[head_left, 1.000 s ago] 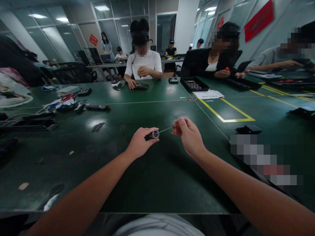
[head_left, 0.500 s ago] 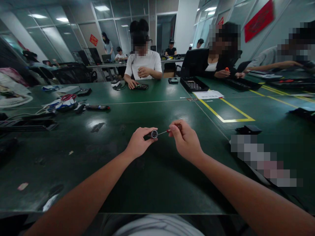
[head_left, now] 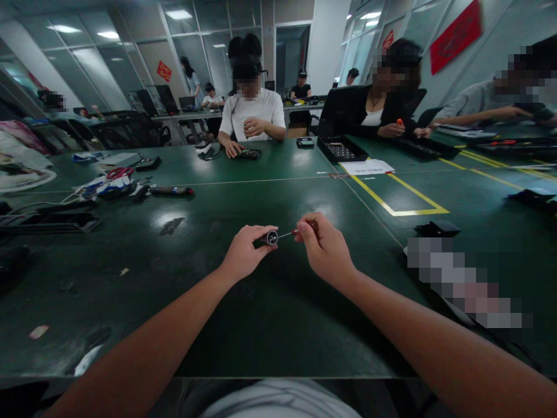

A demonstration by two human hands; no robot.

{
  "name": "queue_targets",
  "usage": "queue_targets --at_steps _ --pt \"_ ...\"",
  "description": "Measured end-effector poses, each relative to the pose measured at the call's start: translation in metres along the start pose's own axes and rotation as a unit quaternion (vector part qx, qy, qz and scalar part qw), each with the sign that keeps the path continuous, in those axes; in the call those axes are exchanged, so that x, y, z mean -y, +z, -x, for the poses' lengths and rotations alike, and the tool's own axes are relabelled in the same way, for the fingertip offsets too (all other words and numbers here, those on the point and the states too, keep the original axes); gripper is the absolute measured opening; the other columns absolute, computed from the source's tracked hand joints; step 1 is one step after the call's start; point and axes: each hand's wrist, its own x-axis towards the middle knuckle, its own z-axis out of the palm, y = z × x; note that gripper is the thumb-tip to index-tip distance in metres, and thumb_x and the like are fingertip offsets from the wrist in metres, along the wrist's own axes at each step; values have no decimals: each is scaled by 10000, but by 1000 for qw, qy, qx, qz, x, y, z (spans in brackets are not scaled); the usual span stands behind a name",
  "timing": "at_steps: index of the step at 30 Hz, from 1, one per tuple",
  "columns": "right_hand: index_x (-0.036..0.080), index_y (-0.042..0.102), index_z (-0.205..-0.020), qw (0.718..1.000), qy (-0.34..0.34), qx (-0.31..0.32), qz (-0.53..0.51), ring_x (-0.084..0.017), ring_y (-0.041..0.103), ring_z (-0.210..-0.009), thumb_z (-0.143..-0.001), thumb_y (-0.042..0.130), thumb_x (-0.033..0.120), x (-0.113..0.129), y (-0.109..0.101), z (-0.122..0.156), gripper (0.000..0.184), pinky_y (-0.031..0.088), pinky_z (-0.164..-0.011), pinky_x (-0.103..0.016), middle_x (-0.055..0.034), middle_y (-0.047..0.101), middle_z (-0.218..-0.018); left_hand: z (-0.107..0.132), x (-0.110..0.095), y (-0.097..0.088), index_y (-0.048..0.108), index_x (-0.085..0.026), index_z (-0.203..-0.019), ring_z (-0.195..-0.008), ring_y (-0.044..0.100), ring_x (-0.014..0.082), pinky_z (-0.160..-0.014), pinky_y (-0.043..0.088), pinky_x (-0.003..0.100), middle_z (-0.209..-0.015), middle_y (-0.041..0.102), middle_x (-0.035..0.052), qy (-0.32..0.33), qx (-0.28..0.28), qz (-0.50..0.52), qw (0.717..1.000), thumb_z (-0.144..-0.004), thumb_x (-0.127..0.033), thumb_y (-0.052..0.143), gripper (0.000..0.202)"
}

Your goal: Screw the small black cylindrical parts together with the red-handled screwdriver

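Observation:
My left hand (head_left: 247,251) is closed around a small dark cylinder (head_left: 272,237) with a pale ring at its end, which faces me. What lies inside the ring is too small to make out. In my right hand (head_left: 325,247) is a screwdriver (head_left: 296,232) with a dark red handle, mostly hidden by the fingers. Its thin metal shaft points left, and the tip reaches the rim of the cylinder. Both hands are held over the middle of the green table (head_left: 278,325).
To the left lie red-handled scissors (head_left: 119,173), a dark pen-shaped tool (head_left: 172,191) and black trays (head_left: 52,219). Across the table a person in white (head_left: 252,116) works on a small device. A black box (head_left: 342,149) and paper (head_left: 366,167) sit at the back right.
My right hand has shifted slightly left, bringing the screwdriver a little closer to the cylinder. My left hand keeps its hold, nearly still.

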Motion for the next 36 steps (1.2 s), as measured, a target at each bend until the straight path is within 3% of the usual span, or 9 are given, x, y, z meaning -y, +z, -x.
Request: queue_targets --at_steps 15,23,31,36 --pt "240 555 -946 994 -10 -108 -7 -164 629 -668 -1036 437 379 0 -8 0 203 468 -650 -312 7 638 -734 0 1 -1 681 -308 -1235 -1032 627 223 -945 438 413 -1119 719 26 -16 -1 -13 1000 -835 -263 780 414" --pt "240 548 -946 998 -23 -52 17 -169 656 -666 -1023 455 371 1 -7 0 178 459 -634 -308 -1 676 -736 0 0 0 678 -317 -1238 -993 617 223 -908 434 406 -1094 720 22 -20 5 -23 1000 -839 -278 776 413" --pt "247 538 -916 996 -18 -73 44 -175 640 -638 -1016 458 362 3 -9 -2 173 444 -626 -315 0 669 -712 -2 0 -2 678 -307 -1244 -968 621 236 -903 454 421 -1053 713 35 -47 14 -30 998 -833 -311 776 423" --pt "243 540 -910 994 -12 -88 57 -172 619 -623 -1016 455 369 2 -9 -3 185 428 -613 -309 2 648 -706 -1 2 -2 676 -298 -1258 -1036 642 251 -986 462 465 -1128 713 51 -59 7 -12 998 -830 -356 780 444"
